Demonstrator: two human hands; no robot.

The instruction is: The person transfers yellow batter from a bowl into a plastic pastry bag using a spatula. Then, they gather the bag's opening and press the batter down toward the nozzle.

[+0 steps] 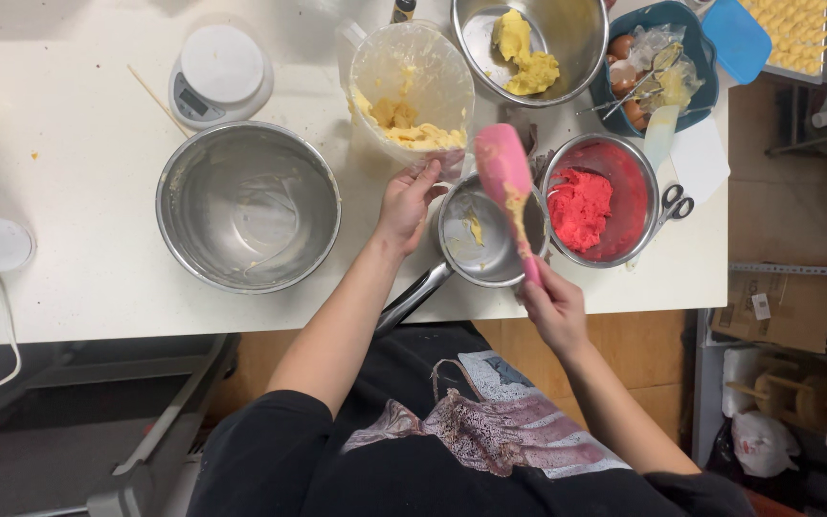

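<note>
Two hands worked: left hand [407, 203] gripped the tilted plastic jug [412, 88] of soft, sticky dough; right hand [552, 304] clenched the pink spatula [509, 182] low on its handle.

The pink spatula [506, 172] in the right hand [555, 308] looks like smooth, matt silicone smeared with yellow dough. The left hand [406, 203] tips a clear, thin plastic jug [412, 91], its wall cloudy with dough smears. Below it, the small saucepan [486, 235] is polished metal, as are the large steel bowl [248, 206] and the bowl of red dough [595, 198]. The white tabletop [78, 172] is matt and lightly speckled.
</note>
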